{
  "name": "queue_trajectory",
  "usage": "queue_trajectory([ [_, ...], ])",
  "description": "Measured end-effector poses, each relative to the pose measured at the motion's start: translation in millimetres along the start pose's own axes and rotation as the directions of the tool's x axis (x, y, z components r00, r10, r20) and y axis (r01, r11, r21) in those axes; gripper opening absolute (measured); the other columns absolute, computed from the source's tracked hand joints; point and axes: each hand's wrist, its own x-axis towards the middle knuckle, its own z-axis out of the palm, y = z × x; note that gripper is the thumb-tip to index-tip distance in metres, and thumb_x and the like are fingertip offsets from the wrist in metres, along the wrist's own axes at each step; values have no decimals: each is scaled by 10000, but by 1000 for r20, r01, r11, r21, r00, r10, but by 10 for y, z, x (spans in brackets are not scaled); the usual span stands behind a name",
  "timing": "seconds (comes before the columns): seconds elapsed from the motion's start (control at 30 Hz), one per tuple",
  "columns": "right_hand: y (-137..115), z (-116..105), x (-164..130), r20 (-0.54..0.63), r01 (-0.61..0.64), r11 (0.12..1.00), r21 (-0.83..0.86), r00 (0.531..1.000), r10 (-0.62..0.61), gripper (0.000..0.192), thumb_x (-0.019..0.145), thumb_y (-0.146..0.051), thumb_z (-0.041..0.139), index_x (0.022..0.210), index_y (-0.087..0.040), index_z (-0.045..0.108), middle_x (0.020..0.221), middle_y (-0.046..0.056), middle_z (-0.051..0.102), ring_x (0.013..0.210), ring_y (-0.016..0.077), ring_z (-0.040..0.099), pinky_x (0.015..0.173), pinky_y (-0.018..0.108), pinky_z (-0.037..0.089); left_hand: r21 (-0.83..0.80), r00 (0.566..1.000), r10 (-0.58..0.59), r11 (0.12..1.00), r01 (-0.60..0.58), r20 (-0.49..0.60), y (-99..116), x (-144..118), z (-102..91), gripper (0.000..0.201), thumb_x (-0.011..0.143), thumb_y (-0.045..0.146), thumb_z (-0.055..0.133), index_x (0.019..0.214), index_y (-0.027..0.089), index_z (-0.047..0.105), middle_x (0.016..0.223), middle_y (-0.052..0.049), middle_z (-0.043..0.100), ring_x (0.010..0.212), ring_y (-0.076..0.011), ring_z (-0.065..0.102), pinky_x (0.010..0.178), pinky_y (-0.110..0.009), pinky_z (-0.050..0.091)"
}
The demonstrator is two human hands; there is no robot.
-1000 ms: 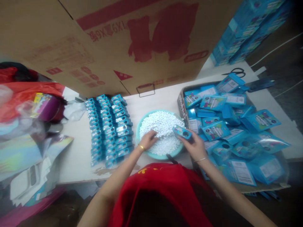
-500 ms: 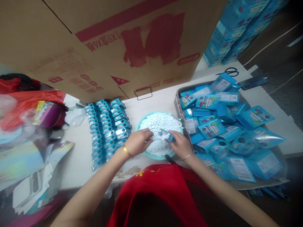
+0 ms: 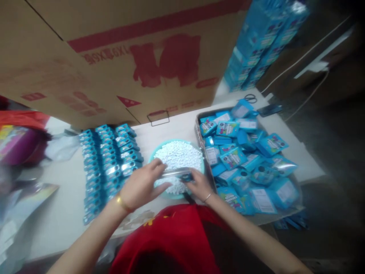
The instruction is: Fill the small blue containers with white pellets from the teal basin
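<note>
**A:** ok so what's in each container here? Start with the middle one.

**B:** The teal bowl [image 3: 201, 164] sits on the table [image 3: 173, 127] right in front of the person, and it's heaped with small white pellets [image 3: 178, 154]. Both hands are over its near side. The left hand [image 3: 142, 186] has its fingers curled around one end of a small blue case [image 3: 178, 174], and the right hand [image 3: 199, 186] pinches the other end, so the case hangs between them just above the pellets. It's blurry, so I can't tell whether the case is open or has anything in it.

**A:** And the box on the right?

**B:** That's a shallow cardboard tray [image 3: 197, 125], touching or nearly touching the bowl's right edge. It's piled with blue packets [image 3: 234, 158] lying every which way, some face up with colourful print, some showing a white label. A few spill over the far edge.

**A:** The left side?

**B:** No container there, just rows of blue cases [image 3: 108, 160] lined up tight on the table, left of the bowl. Behind everything stands a big cardboard carton [image 3: 114, 57] with red print. Scissors [image 3: 251, 98] lie at the far right end of the table, with stacked blue boxes [image 3: 262, 38] behind.
</note>
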Motion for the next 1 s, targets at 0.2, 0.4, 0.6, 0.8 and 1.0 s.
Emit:
queue_trajectory([
  [0.2, -200, 43, -62, 162, 85, 996, 28, 983, -88, 426, 793, -363, 629, 1189, -218, 567, 1117, 91, 665, 1047, 254, 627, 893, 366, 531, -346, 998, 48, 936, -61, -45, -156, -131, 709, 336, 858, 382, 542, 1134, 191, 528, 1032, -80, 569, 897, -187, 586, 761, -289, 491],
  [0.4, 120, -742, 14, 95, 149, 958, -246, 987, -129, 495, 830, -393, 581, 1281, -197, 522, 1268, 160, 557, 1233, 298, 481, 1032, 513, 393, -460, 963, -251, 870, 178, -102, -185, -877, 1039, 296, 856, 379, 559, 1071, 176, 559, 952, -63, 561, 865, -167, 545, 780, -286, 465],
  [0.6, 1499, -1601, 100, 106, 90, 856, -509, 993, -42, 705, 515, -713, 693, 1043, -247, 681, 1191, 234, 587, 1247, 472, 402, 963, 739, 230, -375, 805, -591, 759, 533, -52, -613, -1751, 1642, 308, 821, 338, 610, 1078, 174, 570, 990, -70, 568, 919, -187, 558, 819, -314, 467],
  [0.8, 1648, -1657, 367, 182, 32, 785, -619, 978, 104, 645, 433, -847, 608, 749, -291, 689, 846, 153, 645, 914, 369, 611, 832, 642, 369, -228, 719, -693, 694, 683, 43, -886, -1934, 2187, 315, 855, 285, 548, 1160, 212, 529, 1132, -86, 563, 991, -205, 592, 813, -308, 483],
  [1.0, 1142, -1880, 443, -1, -181, 909, -375, 981, 195, 496, 357, -644, 825, 650, -269, 685, 554, 85, 596, 488, 260, 563, 631, 577, 449, -280, 572, -784, 621, 732, -241, -820, -1899, 2197, 439, 845, 389, 558, 1216, 190, 435, 1226, -151, 508, 1109, -268, 544, 868, -383, 487],
])
